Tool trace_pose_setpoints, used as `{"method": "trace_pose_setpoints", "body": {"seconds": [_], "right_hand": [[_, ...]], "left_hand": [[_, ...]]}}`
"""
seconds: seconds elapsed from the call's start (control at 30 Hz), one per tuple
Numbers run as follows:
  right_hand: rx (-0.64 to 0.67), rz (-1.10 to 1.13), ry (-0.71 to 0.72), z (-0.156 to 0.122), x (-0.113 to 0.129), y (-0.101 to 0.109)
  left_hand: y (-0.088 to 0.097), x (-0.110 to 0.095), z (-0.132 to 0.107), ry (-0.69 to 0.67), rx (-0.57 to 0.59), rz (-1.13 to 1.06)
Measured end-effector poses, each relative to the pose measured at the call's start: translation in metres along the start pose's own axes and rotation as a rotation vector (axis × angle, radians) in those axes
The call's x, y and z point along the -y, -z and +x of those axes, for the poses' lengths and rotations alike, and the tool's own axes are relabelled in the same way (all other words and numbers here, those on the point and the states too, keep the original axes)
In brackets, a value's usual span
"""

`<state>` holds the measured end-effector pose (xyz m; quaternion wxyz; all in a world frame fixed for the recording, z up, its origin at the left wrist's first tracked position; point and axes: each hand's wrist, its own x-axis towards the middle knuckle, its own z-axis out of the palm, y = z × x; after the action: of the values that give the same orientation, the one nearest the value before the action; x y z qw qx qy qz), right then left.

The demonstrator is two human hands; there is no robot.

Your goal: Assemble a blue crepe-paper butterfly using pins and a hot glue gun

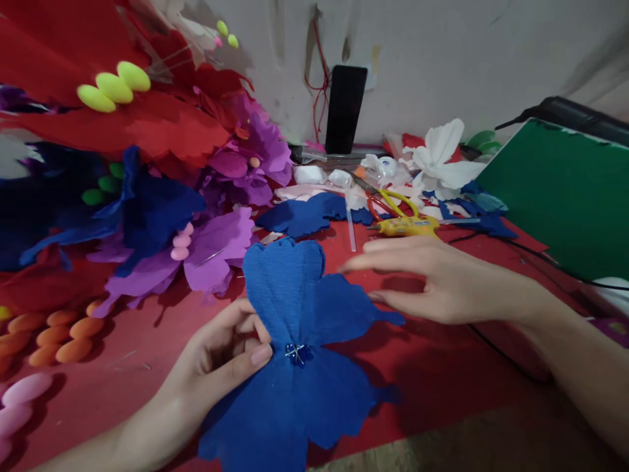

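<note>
A blue crepe-paper butterfly or flower (339, 387) with scalloped petals is held up over the red table cover. Dark blue beads with a silvery star-like piece (297, 354) sit at its centre. My left hand (221, 360) pinches it just left of the beads, thumb in front. My right hand (417, 275) hovers beside the upper right petal, thumb and index finger apart, with nothing seen between them. Just behind that hand lies a yellow glue gun (405, 227). Scissors (393, 202) with red and yellow handles rest beyond the glue gun.
Red, purple and blue paper flowers (240, 157) crowd the left side. Orange egg-shaped pieces (73, 334) lie at lower left. A black phone (346, 108) leans on the back wall. Blue cut paper (297, 216) and a white flower (445, 160) lie behind. A green board (565, 196) stands right.
</note>
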<state>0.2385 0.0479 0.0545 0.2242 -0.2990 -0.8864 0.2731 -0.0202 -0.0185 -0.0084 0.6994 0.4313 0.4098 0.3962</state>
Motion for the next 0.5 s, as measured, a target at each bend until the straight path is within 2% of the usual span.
{"method": "trace_pose_setpoints", "body": {"seconds": [0.03,0.1,0.17,0.2,0.27,0.33,0.43,0.5], "right_hand": [[-0.02,0.02,-0.005,0.0,0.0,0.0],[-0.166,0.166,-0.067,0.003,0.002,-0.002],[-0.344,0.444,-0.15,0.007,0.007,-0.004],[-0.391,0.613,-0.181,0.009,0.011,-0.004],[-0.386,0.937,-0.234,0.013,0.017,-0.005],[-0.338,1.141,-0.298,0.016,0.022,-0.006],[-0.299,1.169,-0.347,0.014,0.022,-0.009],[-0.294,0.964,-0.331,0.011,0.019,-0.009]], "left_hand": [[0.0,0.0,0.001,0.004,0.007,-0.005],[0.0,0.0,0.001,0.01,0.011,-0.008],[0.001,0.0,0.001,0.013,0.004,-0.004],[0.001,0.0,0.001,0.01,-0.006,0.002],[0.002,0.0,0.0,0.016,-0.02,0.009],[0.002,0.0,-0.001,0.032,-0.024,0.0],[0.001,-0.001,-0.001,0.037,-0.021,-0.009],[0.0,-0.001,0.0,0.027,-0.02,-0.007]]}}
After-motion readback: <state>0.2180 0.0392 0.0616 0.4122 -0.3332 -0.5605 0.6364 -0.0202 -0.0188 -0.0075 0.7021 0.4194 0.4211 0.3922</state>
